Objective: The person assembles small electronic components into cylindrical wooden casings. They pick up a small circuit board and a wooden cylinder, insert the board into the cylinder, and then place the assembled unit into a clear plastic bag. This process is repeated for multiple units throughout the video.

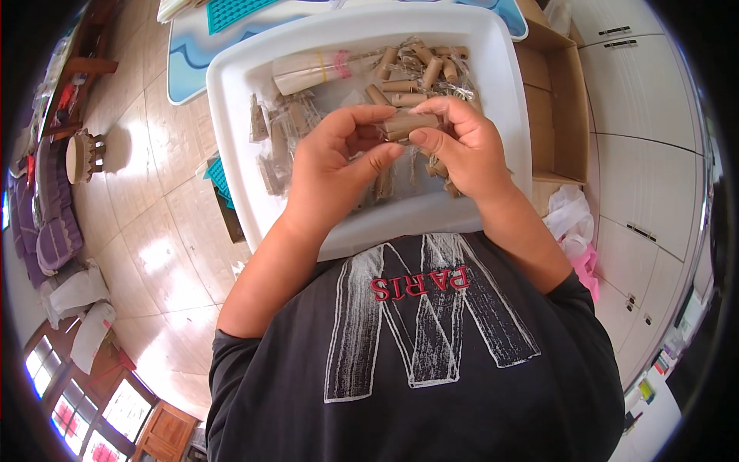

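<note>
Between my two hands is a brown cylinder in clear plastic wrap point(402, 125), held level over a white plastic tub point(369, 223). My left hand point(342, 146) has its thumb and fingers closed on the wrap at one end. With thumb and forefinger, my right hand point(466, 142) pinches the other end. Several bare brown cylinders point(433, 71) lie loose in the far right of the tub. Wrapped pieces point(269, 173) are heaped along its left side. A bundle of clear plastic sleeves point(302, 72), with a yellow band and pink marks, rests at the far left inside.
The tub sits on a blue-and-white table point(185, 65). An open cardboard box point(550, 108) stands right of it, by white cabinets point(647, 146). White and pink plastic bags point(573, 223) lie below the box. A small round stool point(83, 157) is on the tiled floor to the left.
</note>
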`<control>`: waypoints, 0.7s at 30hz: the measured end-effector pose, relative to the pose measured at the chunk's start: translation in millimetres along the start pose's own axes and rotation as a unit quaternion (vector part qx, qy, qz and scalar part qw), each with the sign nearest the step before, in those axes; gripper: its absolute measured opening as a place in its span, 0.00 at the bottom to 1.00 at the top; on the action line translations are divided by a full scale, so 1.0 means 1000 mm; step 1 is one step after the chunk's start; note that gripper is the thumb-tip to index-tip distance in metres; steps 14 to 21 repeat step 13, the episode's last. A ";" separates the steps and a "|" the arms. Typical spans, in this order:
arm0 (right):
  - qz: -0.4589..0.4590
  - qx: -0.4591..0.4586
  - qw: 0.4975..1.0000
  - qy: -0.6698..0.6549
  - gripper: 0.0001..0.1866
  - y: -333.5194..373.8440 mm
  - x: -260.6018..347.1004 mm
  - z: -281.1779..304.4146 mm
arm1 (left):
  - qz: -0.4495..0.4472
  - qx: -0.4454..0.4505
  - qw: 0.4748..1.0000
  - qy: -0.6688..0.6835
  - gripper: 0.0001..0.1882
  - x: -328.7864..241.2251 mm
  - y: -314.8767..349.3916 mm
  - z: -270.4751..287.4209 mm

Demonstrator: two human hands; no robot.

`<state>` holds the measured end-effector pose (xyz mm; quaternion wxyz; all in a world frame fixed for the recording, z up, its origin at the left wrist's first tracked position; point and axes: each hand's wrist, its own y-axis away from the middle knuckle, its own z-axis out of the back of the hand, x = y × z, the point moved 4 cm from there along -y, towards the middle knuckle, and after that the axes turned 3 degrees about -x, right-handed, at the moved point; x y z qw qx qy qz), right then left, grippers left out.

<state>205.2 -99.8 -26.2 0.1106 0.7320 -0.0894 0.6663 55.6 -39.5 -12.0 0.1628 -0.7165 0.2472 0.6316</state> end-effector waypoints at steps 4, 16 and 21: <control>0.008 0.007 1.000 0.023 0.13 0.001 0.003 -0.002 | -0.016 -0.032 0.999 -0.031 0.14 0.003 0.003 0.001; -0.057 -0.006 0.998 -0.013 0.13 0.003 -0.004 -0.006 | -0.101 -0.071 0.979 -0.163 0.12 0.000 0.005 -0.004; -0.057 -0.006 0.998 -0.013 0.13 0.003 -0.004 -0.006 | -0.101 -0.071 0.979 -0.163 0.12 0.000 0.005 -0.004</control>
